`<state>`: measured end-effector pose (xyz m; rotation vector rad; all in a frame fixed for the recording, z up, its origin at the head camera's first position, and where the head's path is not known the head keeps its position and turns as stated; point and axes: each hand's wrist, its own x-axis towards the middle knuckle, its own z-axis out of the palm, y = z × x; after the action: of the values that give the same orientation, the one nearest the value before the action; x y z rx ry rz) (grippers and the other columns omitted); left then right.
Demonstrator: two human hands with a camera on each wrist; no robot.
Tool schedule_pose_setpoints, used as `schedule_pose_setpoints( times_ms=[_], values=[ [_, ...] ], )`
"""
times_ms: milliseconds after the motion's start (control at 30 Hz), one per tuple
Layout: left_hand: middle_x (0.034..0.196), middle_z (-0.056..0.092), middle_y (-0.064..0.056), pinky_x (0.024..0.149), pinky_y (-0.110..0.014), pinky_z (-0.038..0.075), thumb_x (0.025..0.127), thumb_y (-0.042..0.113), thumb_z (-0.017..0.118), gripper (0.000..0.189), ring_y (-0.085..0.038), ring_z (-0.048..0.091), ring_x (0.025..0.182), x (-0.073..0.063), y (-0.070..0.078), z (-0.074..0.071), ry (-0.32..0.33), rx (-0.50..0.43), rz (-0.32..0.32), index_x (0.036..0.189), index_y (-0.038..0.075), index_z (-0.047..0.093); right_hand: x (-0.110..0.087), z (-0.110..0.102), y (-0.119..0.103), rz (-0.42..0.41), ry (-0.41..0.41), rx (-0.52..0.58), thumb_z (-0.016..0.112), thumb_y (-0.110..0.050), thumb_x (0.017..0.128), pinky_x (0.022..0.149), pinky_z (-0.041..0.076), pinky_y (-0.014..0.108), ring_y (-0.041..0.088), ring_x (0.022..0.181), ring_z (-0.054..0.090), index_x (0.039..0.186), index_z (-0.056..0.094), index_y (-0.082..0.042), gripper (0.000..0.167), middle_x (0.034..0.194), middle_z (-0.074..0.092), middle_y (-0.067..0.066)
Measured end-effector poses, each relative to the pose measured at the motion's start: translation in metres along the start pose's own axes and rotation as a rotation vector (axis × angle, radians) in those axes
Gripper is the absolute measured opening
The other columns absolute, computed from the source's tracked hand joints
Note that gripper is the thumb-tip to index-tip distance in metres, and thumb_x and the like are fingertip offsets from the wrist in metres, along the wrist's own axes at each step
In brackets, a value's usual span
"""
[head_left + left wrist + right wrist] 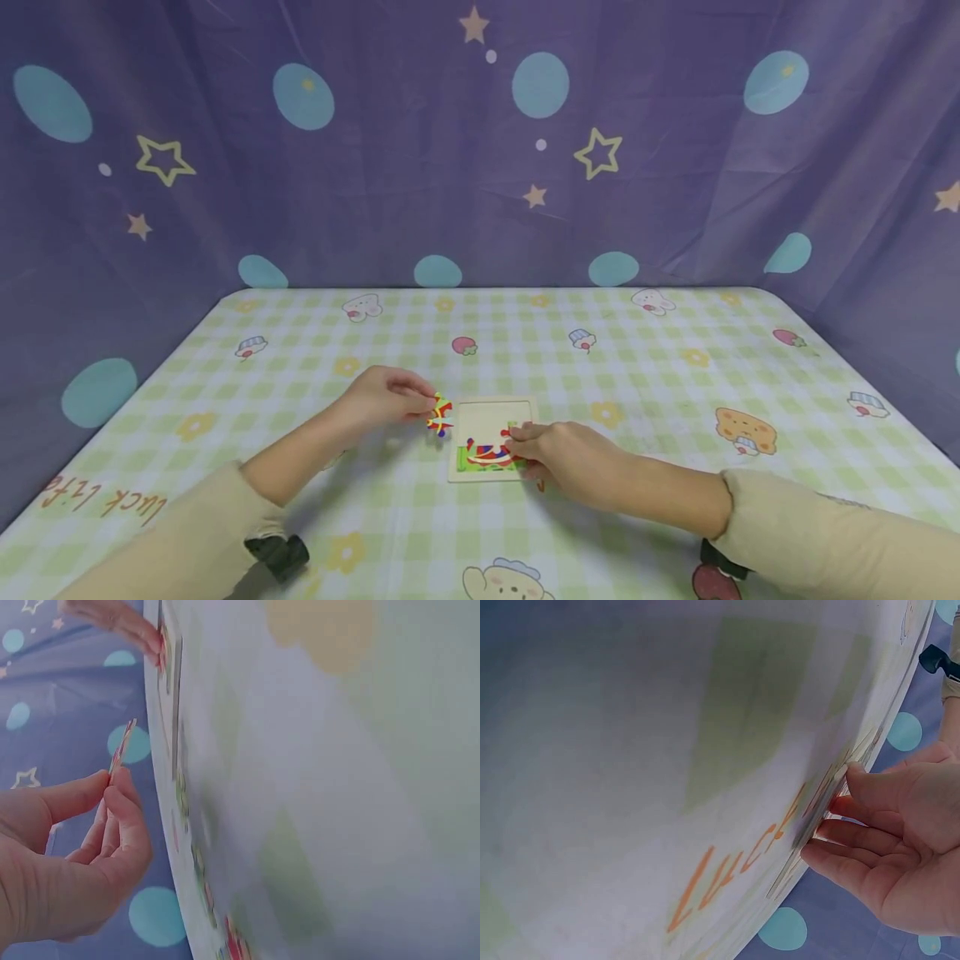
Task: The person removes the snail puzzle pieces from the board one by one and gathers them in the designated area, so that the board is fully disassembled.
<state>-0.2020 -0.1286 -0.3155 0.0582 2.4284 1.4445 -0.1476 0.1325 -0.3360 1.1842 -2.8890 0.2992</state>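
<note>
My left hand [386,396] pinches a colourful jigsaw piece [440,415] between thumb and fingers, left of a pale puzzle tray [495,402]. In the left wrist view the piece [122,750] appears edge-on, raised off the table. My right hand [573,458] reaches over the tray's right side, and its fingertips touch the puzzle there. Fitted pieces [487,457] in red, blue and green fill the tray's lower part, partly covered by this hand. From the right wrist, the hand [900,840] shows with fairly straight fingers against the tray's edge.
In the left wrist view, several loose puzzle pieces [201,877] lie on the table beside the tray. A green-checked cloth [637,525] with cartoon prints covers the table. A purple curtain [420,167] hangs behind its far edge.
</note>
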Motion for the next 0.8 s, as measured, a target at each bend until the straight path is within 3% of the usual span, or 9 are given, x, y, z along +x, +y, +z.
schedule_pose_setpoints(
  times_ms=[467,567,800],
  values=[
    [0.090,0.072,-0.004,0.080,-0.030,0.057,0.086,0.016,0.071,0.025,-0.012,0.071,0.083,-0.011,-0.023,-0.025,0.002,0.043,-0.033,0.106,0.001,0.067,0.000,0.000,0.000,0.002,-0.002,0.008,0.071,-0.017,0.085,0.093,0.053,0.039,0.025,0.121,0.061,0.123,0.065,-0.004,0.041,0.128,0.064,0.011],
    [0.088,0.072,-0.002,0.075,-0.027,0.056,0.085,0.017,0.072,0.024,-0.010,0.070,0.080,-0.014,-0.028,-0.028,0.014,0.098,-0.049,0.104,0.003,0.068,0.000,0.000,0.000,0.004,-0.005,0.014,0.071,-0.017,0.085,0.094,0.053,0.039,0.025,0.121,0.061,0.123,0.065,-0.004,0.041,0.128,0.064,0.011],
    [0.084,0.072,-0.003,0.069,-0.028,0.054,0.084,0.017,0.072,0.019,-0.012,0.069,0.075,-0.021,-0.037,-0.035,0.033,0.231,0.011,0.098,0.004,0.068,-0.001,0.000,0.000,0.008,-0.005,0.020,0.071,-0.016,0.085,0.093,0.053,0.039,0.026,0.121,0.061,0.122,0.065,-0.004,0.040,0.128,0.064,0.011]
  ],
)
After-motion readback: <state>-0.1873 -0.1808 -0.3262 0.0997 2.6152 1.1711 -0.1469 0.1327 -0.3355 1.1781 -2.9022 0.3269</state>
